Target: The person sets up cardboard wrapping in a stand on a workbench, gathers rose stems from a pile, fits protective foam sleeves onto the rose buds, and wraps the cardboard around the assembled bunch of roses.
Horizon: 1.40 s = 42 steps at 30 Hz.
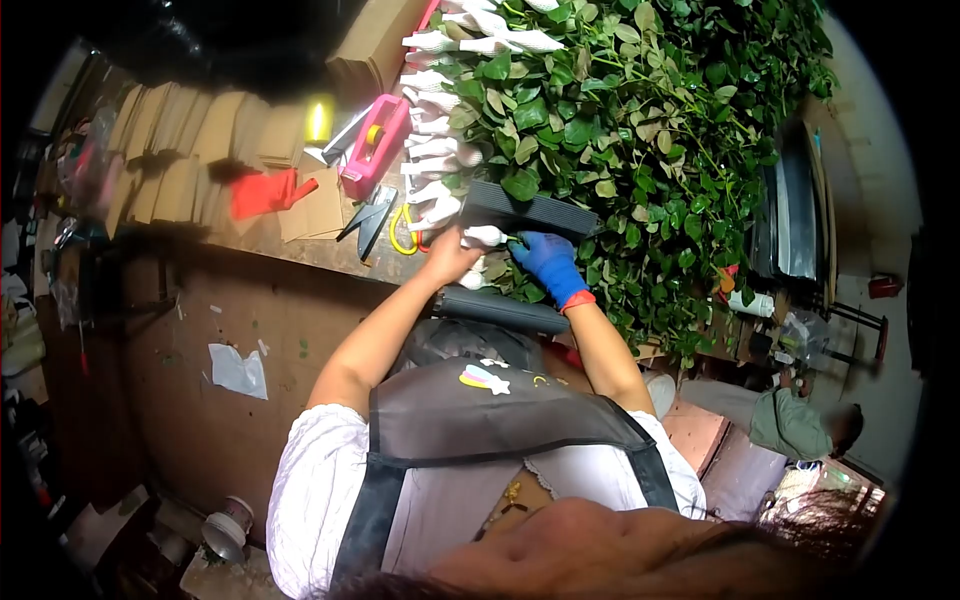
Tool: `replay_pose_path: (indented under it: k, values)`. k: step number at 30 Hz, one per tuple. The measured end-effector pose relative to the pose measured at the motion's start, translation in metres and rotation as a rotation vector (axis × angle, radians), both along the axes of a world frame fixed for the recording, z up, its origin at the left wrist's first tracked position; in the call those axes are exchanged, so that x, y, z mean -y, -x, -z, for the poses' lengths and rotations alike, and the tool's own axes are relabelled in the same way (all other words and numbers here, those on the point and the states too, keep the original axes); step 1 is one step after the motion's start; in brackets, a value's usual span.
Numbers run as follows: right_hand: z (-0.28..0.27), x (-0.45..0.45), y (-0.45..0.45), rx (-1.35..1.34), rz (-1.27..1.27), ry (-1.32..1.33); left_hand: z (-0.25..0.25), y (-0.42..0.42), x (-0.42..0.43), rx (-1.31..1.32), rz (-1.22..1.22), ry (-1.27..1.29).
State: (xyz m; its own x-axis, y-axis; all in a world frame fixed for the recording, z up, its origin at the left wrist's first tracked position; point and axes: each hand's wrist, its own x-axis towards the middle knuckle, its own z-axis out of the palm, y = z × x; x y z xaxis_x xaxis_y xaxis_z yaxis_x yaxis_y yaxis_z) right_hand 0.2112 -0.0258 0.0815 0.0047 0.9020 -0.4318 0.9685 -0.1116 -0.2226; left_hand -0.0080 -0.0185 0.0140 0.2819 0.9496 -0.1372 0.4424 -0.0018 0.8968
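My left hand [454, 258], bare, has its fingers closed at the tip of a white netted flower head [484, 236]. On the other side of that head is my right hand [550, 264] in a blue glove with a red cuff, its fingers closed round the green stem [514, 241]. A dark ribbed block [530, 208] lies just beyond my hands, and a dark ribbed bar [505, 310] lies nearer my body. More white netted heads [432, 147] line the left side of a large heap of leafy stems [620, 130].
On the table [330, 250], left of the flowers, are a pink tape dispenser [376, 147], dark shears [370, 222], yellow-handled scissors [402, 232], red cloth [268, 192] and stacked brown cardboard [225, 130]. Another person [793, 424] is at the lower right.
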Motion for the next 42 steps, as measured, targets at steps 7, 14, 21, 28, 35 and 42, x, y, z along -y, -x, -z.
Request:
replay_pose_path:
  k: [7, 14, 21, 28, 35, 42]
  values:
    - [0.034, -0.001, -0.008, 0.088, -0.045, 0.033, -0.014, 0.004, -0.024, -0.221, 0.216, 0.157]
    - [0.046, 0.004, -0.012, 0.119, 0.048, -0.034, -0.012, -0.008, -0.018, -0.092, -0.033, 0.184]
    - [0.043, 0.002, -0.013, 0.055, 0.133, 0.055, 0.0, -0.004, -0.007, 0.456, -0.536, 0.191]
    - [0.059, 0.008, -0.015, 0.039, 0.074, -0.099, 0.001, 0.077, 0.002, 0.548, -0.196, 0.696]
    - [0.055, 0.009, -0.014, 0.047, 0.047, -0.108, -0.068, 0.011, -0.018, -0.133, 0.151, 0.293]
    - [0.053, 0.008, -0.011, 0.098, 0.014, -0.054, 0.007, -0.006, -0.023, 0.098, -0.089, 0.375]
